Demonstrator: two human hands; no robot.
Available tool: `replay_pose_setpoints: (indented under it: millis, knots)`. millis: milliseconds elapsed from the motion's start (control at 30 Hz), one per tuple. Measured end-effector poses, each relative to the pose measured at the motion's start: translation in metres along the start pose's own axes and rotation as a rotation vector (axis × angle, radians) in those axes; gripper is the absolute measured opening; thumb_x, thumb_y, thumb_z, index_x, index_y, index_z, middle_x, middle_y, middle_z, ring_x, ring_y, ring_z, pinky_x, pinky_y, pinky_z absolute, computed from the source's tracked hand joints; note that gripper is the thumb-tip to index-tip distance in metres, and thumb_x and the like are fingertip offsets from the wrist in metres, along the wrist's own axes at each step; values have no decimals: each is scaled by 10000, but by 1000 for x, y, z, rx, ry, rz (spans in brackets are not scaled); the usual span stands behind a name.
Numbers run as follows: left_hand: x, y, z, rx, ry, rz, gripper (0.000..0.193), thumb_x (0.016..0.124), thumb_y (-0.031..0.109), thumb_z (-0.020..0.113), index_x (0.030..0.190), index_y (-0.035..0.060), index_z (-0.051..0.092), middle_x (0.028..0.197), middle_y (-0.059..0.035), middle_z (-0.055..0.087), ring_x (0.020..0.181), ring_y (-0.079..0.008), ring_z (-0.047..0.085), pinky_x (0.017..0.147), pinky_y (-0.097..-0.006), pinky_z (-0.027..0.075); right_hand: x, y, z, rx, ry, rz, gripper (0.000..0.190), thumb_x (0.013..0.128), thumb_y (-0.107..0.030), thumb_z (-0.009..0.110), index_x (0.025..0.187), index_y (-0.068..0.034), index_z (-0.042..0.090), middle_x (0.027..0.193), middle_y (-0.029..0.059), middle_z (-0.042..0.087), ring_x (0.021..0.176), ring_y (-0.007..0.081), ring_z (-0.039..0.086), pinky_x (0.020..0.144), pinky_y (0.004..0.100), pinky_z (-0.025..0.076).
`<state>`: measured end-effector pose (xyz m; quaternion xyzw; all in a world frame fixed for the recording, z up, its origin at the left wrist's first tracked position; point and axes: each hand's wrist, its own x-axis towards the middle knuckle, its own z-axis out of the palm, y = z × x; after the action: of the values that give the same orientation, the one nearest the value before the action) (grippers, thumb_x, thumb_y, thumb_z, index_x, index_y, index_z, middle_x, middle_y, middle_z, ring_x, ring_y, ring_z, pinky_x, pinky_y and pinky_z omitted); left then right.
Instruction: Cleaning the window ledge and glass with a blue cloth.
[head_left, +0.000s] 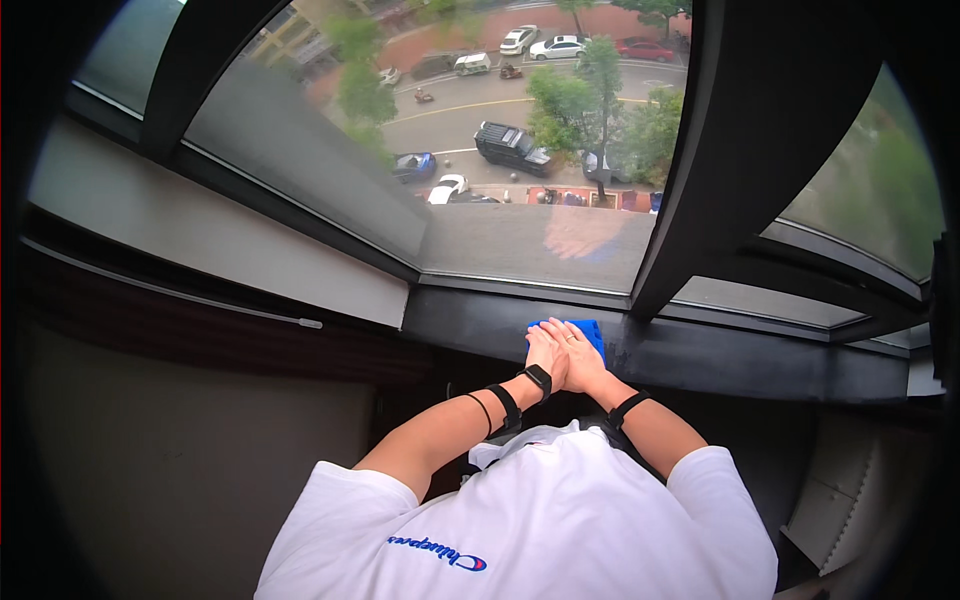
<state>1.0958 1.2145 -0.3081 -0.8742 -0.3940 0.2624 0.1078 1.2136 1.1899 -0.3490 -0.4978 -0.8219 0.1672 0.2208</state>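
Note:
A folded blue cloth (592, 330) lies on the black windowsill (472, 311), below the large window pane. My left hand (547, 354), with a black smartwatch at the wrist, presses down on the cloth from the left. Against it and partly overlapping it, my right hand (583, 364) bears on the same cloth, a ring on one finger. Both hands hide most of the cloth, which shows mainly at its far and right edges. Faint streaks mark the sill just right of the cloth.
A dark window frame post (679, 165) rises right of my hands. The glass pane (517, 240) shows a faint hand reflection and a street with cars far below. At left are a white ledge (225, 232) and a thin pale rod (172, 283).

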Motion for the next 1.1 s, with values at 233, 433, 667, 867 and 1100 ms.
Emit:
replay_pose_setpoints:
  millis: [233,433,667,867,1100]
  knots:
    - [10,-4,-17,-7,-57,12,661,938,342,654,1393,-135,607,1417,-405,594,1341,-534,585,1085,-600,486,2,4,-13,10,25,28,927,810,-379,775,1621,-96,427,1661,131,416,1592,311,312,1323,467,225]
    - [-10,53,-13,-51,96,128,738,889,314,670,1397,-210,559,1452,-439,552,1379,-559,546,1110,-563,471,-73,4,-23,-1,126,103,861,841,-361,749,1599,-67,465,1641,133,444,1582,311,333,1309,474,248]
    - [16,91,-59,3,242,267,651,987,276,555,1433,-199,541,1493,-422,531,1420,-564,509,1142,-575,450,-109,38,-56,-199,155,251,889,837,-384,740,1606,-43,453,1651,149,415,1579,320,324,1288,489,269]
    - [26,88,-44,-100,315,283,863,811,323,732,1433,-232,508,1514,-441,487,1442,-565,471,1112,-526,473,-104,40,-54,-248,91,291,916,831,-395,725,1611,-19,428,1659,157,398,1582,325,314,1291,497,261]
    - [10,72,-19,-69,313,441,774,874,292,684,1426,-224,520,1490,-435,520,1425,-552,505,1075,-518,502,-110,9,-22,-189,119,364,940,819,-355,741,1636,-38,400,1692,188,333,1606,374,242,1311,527,199]
